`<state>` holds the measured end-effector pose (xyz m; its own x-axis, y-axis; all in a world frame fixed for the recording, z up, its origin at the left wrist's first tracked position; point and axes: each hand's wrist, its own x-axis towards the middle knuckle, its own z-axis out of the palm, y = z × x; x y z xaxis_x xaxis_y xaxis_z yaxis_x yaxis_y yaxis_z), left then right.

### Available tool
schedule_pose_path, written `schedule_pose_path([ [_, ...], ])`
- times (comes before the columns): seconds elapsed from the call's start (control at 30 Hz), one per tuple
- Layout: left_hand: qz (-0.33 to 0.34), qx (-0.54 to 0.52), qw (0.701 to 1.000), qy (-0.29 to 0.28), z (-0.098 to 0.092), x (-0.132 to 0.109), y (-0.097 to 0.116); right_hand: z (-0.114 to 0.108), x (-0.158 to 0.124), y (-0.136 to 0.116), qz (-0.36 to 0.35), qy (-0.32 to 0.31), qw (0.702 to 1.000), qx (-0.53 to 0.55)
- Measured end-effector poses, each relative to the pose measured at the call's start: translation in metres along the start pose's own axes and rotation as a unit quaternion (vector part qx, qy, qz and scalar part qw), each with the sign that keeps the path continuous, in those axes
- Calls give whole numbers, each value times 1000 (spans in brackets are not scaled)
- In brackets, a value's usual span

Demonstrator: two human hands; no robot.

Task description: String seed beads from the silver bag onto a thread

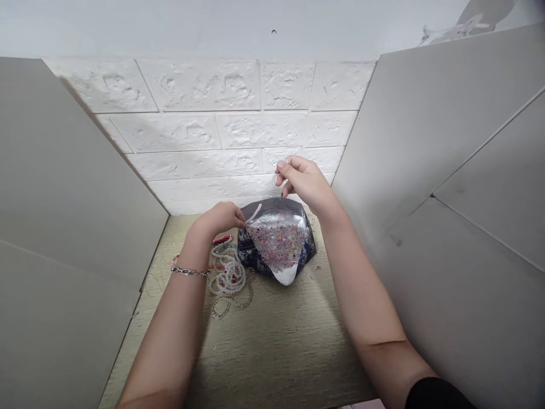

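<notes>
A clear bag of small pink and multicoloured beads (279, 245) lies on a dark blue patterned cloth bundle (310, 250) near the wall. My left hand (223, 217) is at the bag's upper left, its fingertips pinched at the lower end of a short row of white beads (254, 213). Raised above the bundle's back edge, my right hand (300, 180) has thumb and forefinger pressed together. Whatever thin thing it may hold is too fine to make out.
Coiled strands of white beads (230, 276) lie left of the bundle, beside a red tool (222, 240). Grey panels stand at left (63, 170) and right (460, 170). A white brick-patterned wall (238, 130) closes the back of the wooden surface (272, 341).
</notes>
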<state>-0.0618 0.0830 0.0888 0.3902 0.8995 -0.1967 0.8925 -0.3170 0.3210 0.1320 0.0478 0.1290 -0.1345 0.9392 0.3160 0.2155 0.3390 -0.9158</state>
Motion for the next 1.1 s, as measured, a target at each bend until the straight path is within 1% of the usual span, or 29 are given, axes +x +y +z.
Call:
schedule_pose_path([
  [0.1, 15, -10, 1000, 8, -2, -1, 2, -4, -2, -1, 4, -3, 1000, -15],
  [0.2, 41, -40, 998, 36, -6, -5, 8, -9, -2, 3, 34, -28, 994, -95],
  [0.27, 55, -83, 993, 67, -9, -8, 13, -12, -2, 8, 64, -58, 981, -171],
  [0.33, 54, -140, 984, 92, -12, -10, 20, -14, -2, 12, 90, -86, 963, -240],
  [0.4, 53, -192, 974, 111, -16, -12, 26, -13, -2, 14, 96, -104, 948, -285],
  [0.43, 54, -209, 969, 121, -19, -13, 30, -11, -2, 13, 85, -111, 945, -296],
  [0.5, 65, -219, 964, 139, -25, -15, 37, -6, -4, 10, 40, -124, 950, -285],
  [0.57, 74, -202, 965, 152, -32, -19, 43, 0, -5, 4, -12, -132, 961, -243],
  [0.63, 79, -178, 967, 163, -38, -24, 48, 6, -6, -1, -48, -116, 972, -198],
  [0.73, 84, -145, 969, 182, -44, -31, 54, 13, -6, -4, -77, -80, 981, -160],
  [0.83, 84, -120, 968, 204, -46, -37, 57, 15, -5, -2, -80, -76, 982, -156],
  [0.9, 83, -126, 963, 223, -47, -41, 59, 15, -4, -1, -72, -82, 979, -175],
  [1.0, 85, -171, 946, 263, -47, -46, 62, 15, -4, 2, -63, -100, 972, -204],
  [1.1, 86, -254, 920, 286, -46, -49, 61, 16, -2, 10, -38, -148, 960, -234],
])
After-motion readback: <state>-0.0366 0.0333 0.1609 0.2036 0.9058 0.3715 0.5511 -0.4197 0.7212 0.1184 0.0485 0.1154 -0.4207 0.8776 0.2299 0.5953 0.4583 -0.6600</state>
